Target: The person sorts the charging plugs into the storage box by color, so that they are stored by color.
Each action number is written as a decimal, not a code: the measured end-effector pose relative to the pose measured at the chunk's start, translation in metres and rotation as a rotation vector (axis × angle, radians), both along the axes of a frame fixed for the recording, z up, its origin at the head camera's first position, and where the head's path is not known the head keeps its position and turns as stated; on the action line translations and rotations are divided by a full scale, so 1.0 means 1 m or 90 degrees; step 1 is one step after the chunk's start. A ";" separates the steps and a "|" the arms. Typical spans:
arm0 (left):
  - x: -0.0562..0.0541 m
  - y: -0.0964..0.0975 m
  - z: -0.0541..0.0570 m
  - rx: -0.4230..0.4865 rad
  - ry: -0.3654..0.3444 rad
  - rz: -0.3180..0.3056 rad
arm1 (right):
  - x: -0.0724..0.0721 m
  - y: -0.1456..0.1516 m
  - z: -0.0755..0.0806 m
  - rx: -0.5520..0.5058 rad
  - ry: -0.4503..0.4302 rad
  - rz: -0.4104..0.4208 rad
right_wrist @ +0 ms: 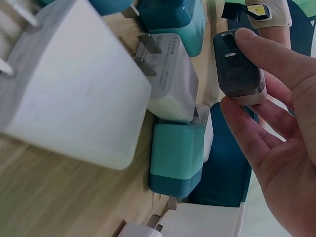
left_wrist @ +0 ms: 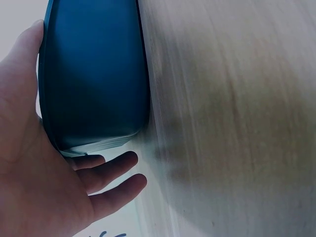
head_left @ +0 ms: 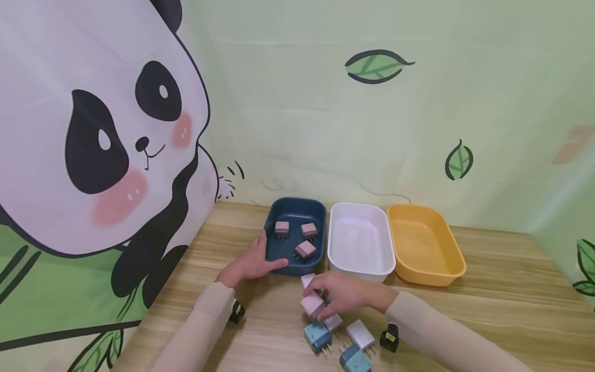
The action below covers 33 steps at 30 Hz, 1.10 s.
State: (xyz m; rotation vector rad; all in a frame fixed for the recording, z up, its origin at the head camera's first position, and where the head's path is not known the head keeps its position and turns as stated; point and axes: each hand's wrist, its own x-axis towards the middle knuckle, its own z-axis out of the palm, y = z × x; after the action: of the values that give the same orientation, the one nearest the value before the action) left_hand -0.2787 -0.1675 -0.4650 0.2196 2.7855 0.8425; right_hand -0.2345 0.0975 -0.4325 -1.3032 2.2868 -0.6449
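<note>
Right wrist, fingers (right_wrist: 243,129) parted, pinching charger (right_wrist: 237,71)

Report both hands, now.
Left hand: open, touching the blue tray.
Right hand: closed, pinching a pink charger.

No word or number comes up readable here! Tiny grey print (right_wrist: 171,55) runs along a white charger plug (right_wrist: 174,94), too fine to make out, and there's a yellow label (right_wrist: 257,10) on a black wrist camera (right_wrist: 234,11), its markings just blur.
</note>
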 end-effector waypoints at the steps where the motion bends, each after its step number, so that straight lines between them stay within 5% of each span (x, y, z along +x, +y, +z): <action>1: 0.000 0.000 0.000 0.000 0.000 0.000 | 0.000 0.001 0.001 0.000 -0.002 -0.003; 33: 0.001 0.001 0.001 -0.009 0.023 -0.003 | -0.021 0.006 0.024 -0.047 0.035 -0.057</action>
State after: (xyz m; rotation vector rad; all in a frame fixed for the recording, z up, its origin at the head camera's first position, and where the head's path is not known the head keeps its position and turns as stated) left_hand -0.2773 -0.1665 -0.4639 0.2416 2.8222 0.8250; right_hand -0.2557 0.1032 -0.4086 -1.2729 2.3983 -0.7378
